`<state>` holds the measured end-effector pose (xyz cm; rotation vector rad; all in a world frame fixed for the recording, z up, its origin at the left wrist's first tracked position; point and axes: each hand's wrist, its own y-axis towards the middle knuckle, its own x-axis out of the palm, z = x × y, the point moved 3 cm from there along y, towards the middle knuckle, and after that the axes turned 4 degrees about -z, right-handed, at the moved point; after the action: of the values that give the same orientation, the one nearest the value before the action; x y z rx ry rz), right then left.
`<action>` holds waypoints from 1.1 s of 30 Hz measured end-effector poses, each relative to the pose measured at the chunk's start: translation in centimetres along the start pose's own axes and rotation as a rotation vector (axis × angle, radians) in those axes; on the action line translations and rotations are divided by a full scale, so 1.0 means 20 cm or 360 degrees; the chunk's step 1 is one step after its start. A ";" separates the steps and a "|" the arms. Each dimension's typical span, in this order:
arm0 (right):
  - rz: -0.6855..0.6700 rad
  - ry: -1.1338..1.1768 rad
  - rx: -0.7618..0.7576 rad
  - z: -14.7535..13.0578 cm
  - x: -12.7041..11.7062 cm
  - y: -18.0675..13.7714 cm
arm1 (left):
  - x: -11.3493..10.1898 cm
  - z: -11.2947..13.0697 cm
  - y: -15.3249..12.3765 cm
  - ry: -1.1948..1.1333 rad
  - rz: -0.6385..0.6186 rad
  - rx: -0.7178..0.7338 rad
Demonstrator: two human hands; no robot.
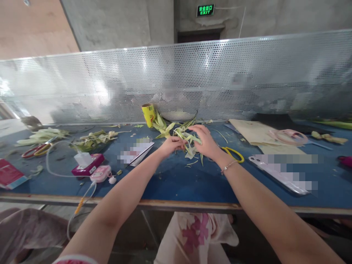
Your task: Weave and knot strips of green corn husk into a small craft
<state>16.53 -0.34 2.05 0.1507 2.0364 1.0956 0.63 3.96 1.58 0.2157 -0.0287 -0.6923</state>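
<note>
Near the middle of the table, my left hand [173, 144] pinches a pale green strip of what looks like corn husk [190, 148]. Close on its right, my right hand [204, 142] curls its fingers around the same loose bunch of strips; its fingertips are partly hidden among them. Just behind both hands lie longer husk leaves [163, 129]. They lean beside a yellow printed cylinder [149, 115]. A yellow loop handle [235, 154], perhaps of scissors, shows past my right wrist.
A perforated metal screen [110, 73] closes the table's back. On the left are red-handled scissors [33, 151], husk piles [95, 141], a purple power strip [89, 165] with cables and a phone-like object [141, 152]. To the right lie a phone [277, 174], brown paper [250, 132] and a pink ring [291, 137].
</note>
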 end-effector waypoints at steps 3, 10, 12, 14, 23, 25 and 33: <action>-0.0214 -0.0254 -0.0245 -0.06 -0.01 -0.02 | -0.02 0.01 0.00 -0.0097 0.0083 0.0013; -0.0312 -0.0420 -0.0439 -0.12 0.02 -0.02 | -0.02 0.01 0.00 -0.0149 0.0143 -0.0030; -0.0299 -0.0446 -0.0472 -0.13 0.02 -0.02 | -0.01 0.01 0.00 -0.0164 0.0150 -0.0015; -0.0263 -0.0459 -0.0478 -0.13 0.02 -0.02 | 0.00 0.01 -0.01 -0.0202 0.0120 0.0010; -0.0099 -0.0408 -0.0405 -0.14 0.02 -0.02 | 0.01 0.04 -0.01 -0.0408 0.0069 0.0107; -0.0061 -0.0410 -0.0395 -0.14 0.02 -0.02 | 0.01 0.03 -0.01 -0.0382 0.0062 0.0133; -0.0015 -0.0383 -0.0294 -0.17 0.02 -0.01 | 0.03 0.05 -0.02 -0.0250 0.0107 0.0161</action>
<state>14.02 -2.55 2.72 0.1695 1.7129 1.1929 0.70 3.10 2.47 0.2555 -0.2206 -0.6399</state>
